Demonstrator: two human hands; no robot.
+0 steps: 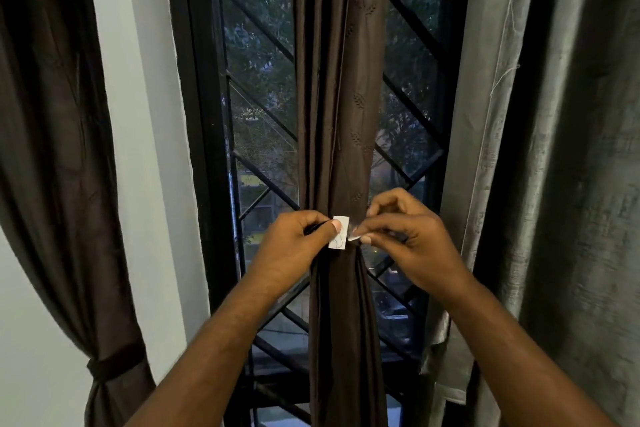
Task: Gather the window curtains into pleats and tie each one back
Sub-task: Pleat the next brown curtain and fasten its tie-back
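head | brown curtain [341,135] seen gathered into pleats at centre, before window grille [263,121] | left hand [298,243] fingers pinched shut on white tab [338,232] at gather | right hand [412,236] fingers closed on tie's other end, just right of tab | far-left curtain [69,184] seen tied back
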